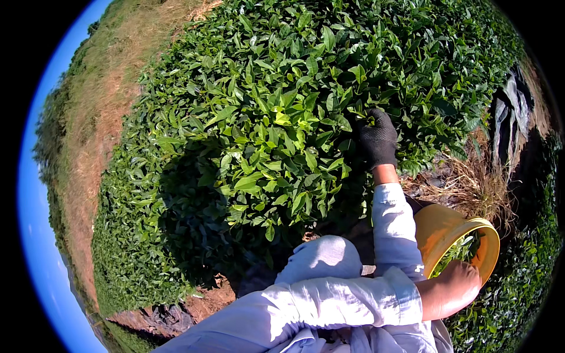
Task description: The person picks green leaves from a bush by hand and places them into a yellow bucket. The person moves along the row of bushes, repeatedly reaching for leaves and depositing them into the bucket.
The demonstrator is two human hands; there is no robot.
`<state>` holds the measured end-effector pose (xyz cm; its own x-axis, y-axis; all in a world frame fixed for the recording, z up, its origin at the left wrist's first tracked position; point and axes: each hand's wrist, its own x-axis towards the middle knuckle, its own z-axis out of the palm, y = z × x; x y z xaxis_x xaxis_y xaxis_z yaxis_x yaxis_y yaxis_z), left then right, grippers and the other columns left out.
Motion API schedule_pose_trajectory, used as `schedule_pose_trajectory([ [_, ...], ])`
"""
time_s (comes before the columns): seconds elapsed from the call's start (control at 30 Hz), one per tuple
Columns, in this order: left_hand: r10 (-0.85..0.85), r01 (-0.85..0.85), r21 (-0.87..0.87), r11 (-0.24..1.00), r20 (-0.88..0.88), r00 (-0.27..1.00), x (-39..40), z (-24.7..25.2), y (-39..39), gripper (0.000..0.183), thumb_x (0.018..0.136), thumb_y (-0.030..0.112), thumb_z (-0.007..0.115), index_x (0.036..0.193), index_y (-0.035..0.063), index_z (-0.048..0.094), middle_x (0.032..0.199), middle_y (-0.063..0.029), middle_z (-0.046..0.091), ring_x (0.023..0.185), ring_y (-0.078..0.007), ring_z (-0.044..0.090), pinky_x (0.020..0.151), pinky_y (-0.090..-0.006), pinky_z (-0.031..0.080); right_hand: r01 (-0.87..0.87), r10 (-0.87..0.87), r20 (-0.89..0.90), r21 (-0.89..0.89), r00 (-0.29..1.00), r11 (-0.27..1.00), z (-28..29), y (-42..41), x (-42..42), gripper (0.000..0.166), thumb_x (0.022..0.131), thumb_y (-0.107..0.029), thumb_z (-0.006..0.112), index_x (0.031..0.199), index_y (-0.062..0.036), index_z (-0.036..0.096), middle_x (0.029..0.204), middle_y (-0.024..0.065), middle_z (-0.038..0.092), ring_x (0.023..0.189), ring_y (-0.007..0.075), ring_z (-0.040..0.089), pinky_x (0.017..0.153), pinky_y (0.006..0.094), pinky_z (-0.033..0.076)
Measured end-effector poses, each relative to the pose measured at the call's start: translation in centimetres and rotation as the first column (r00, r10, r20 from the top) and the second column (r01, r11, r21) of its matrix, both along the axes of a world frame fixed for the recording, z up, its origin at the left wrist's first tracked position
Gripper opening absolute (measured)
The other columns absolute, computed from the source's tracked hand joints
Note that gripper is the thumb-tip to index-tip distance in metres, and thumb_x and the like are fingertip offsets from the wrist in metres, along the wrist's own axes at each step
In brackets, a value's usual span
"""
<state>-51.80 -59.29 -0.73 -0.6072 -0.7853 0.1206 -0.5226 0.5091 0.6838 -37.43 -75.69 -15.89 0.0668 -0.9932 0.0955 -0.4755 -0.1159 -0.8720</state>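
A dense hedge of tea bushes [265, 145] with glossy leaves and paler young shoots fills the space before me. My right hand [378, 137], in a black dotted work glove, reaches into its right side, fingers curled among the leaves. Foliage and shadow hide whether it grips a stem. My left arm crosses in front of my body to the right. Bare, my left hand [457, 287] is at the mouth of a yellow plastic bucket [441, 227], its fingers hidden from view. Picked green leaves [459, 251] lie inside the bucket, which tilts on its side towards me.
My bent knee [324, 258] is close to the hedge. Dry straw [472, 181] and crumpled plastic sheeting [510, 114] lie on the right. Another leafy row [507, 287] grows at the lower right. Dry grass [110, 88] slopes away on the left.
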Motion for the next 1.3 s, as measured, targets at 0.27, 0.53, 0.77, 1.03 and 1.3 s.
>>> schedule_pose_trajectory([
  [0.27,0.013,-0.013,0.008,1.000,0.021,1.000,0.9,-0.1,-0.3,0.013,0.066,0.015,0.056,0.067,0.0029,0.059,0.061,-0.0045,0.052,0.057,-0.0151,0.054,0.044,-0.0301,0.041,-0.447,0.242,0.534,0.295,0.810,0.844,1.6,3.0,-1.4,0.010,0.079,-0.010,0.061,0.085,-0.0024,0.058,0.072,0.0023,0.055,0.063,0.0102,0.053,0.058,0.0244,0.046],
  [0.53,0.046,-0.047,-0.056,0.997,-0.018,0.999,0.3,0.0,-0.3,0.015,0.062,0.017,0.058,0.067,0.0037,0.062,0.060,-0.0033,0.053,0.057,-0.0149,0.052,0.042,-0.0295,0.035,-0.048,-0.025,0.235,0.301,0.972,0.952,3.3,-5.8,2.1,0.030,0.074,-0.022,0.066,0.096,-0.0028,0.060,0.079,0.0067,0.062,0.065,0.0139,0.056,0.060,0.0264,0.045],
  [0.77,-0.022,0.024,-0.042,0.999,0.035,0.999,1.3,0.8,-0.7,0.013,0.067,0.015,0.055,0.072,0.0034,0.058,0.061,-0.0033,0.053,0.057,-0.0146,0.053,0.044,-0.0292,0.039,-0.420,0.044,0.509,0.655,0.859,0.628,4.2,2.4,-0.7,0.023,0.077,-0.021,0.065,0.094,-0.0067,0.059,0.065,0.0006,0.057,0.050,0.0088,0.049,0.045,0.0234,0.038],
  [1.03,0.075,-0.087,-0.060,0.994,-0.181,0.981,0.8,0.0,-0.5,0.015,0.065,0.016,0.057,0.070,0.0012,0.058,0.061,-0.0051,0.053,0.056,-0.0181,0.053,0.045,-0.0313,0.039,-0.342,0.173,0.430,0.354,0.886,0.871,2.5,3.0,-3.1,0.025,0.080,-0.029,0.061,0.071,-0.0058,0.055,0.054,0.0009,0.048,0.046,0.0102,0.048,0.044,0.0236,0.037],
  [1.3,0.089,-0.188,-0.151,0.971,-0.498,0.862,3.4,3.1,-2.5,0.021,0.071,0.016,0.053,0.083,-0.0011,0.051,0.078,-0.0091,0.049,0.071,-0.0197,0.053,0.058,-0.0317,0.042,-0.112,0.106,-0.112,-0.044,0.988,0.993,1.6,-3.2,2.3,0.021,0.075,-0.024,0.060,0.094,-0.0141,0.061,0.081,0.0153,0.062,0.072,0.0302,0.060,0.063,0.0381,0.047],
])
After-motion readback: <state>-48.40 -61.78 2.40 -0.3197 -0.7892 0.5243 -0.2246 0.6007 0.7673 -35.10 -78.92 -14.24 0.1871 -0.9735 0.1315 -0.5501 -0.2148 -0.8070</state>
